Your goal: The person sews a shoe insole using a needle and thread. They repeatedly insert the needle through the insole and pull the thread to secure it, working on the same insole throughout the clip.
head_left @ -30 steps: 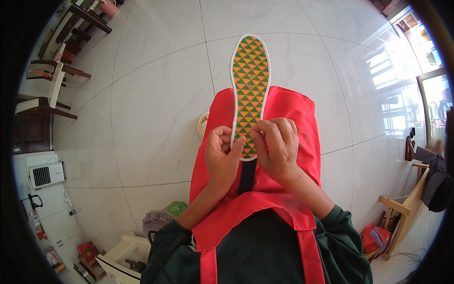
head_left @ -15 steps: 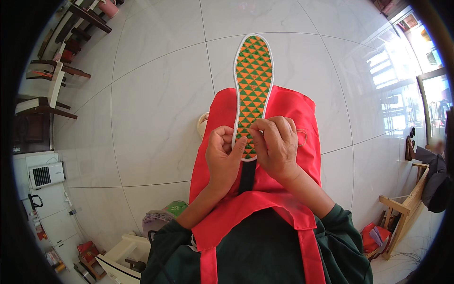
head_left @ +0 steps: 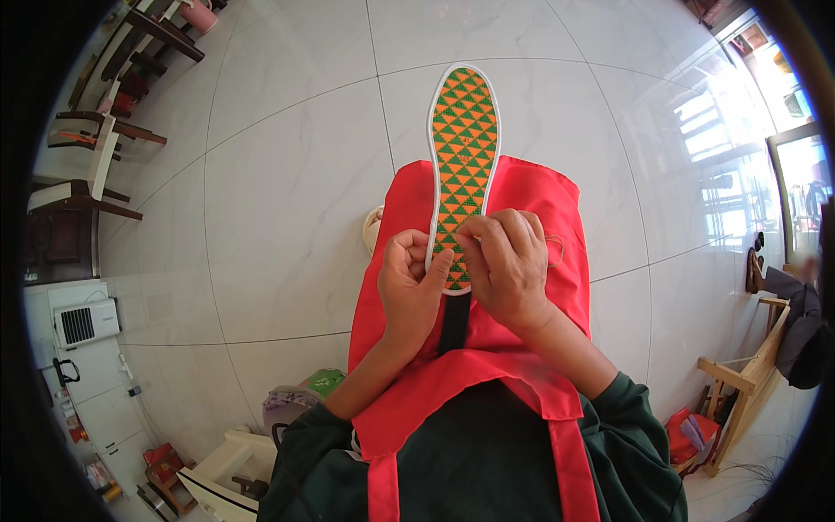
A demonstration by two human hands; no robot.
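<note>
An insole (head_left: 465, 143) with green and orange triangles and a white edge stretches away from me above my lap. Its near end is pinched at the left edge by my left hand (head_left: 411, 283), thumb on top and fingers curled beneath. My right hand (head_left: 507, 265) is closed, with thumb and forefinger pressed together over the insole's right side; whatever lies between those fingertips is too small to make out. A thin yellowish thread loop (head_left: 557, 251) shows beside the right hand, on the red apron (head_left: 557, 200). A black strap (head_left: 454, 324) lies below the insole's near end.
Pale floor tiles (head_left: 296, 174) surround me. Wooden chairs (head_left: 91, 196) stand at the far left, and a cream wooden stool (head_left: 230, 470) is near my left elbow. On the right is a wooden frame (head_left: 739, 383) with dark cloth beside it.
The insole has shifted very slightly left. My right hand has moved a touch upward and left, its fingertips still together; the left hand keeps its hold.
</note>
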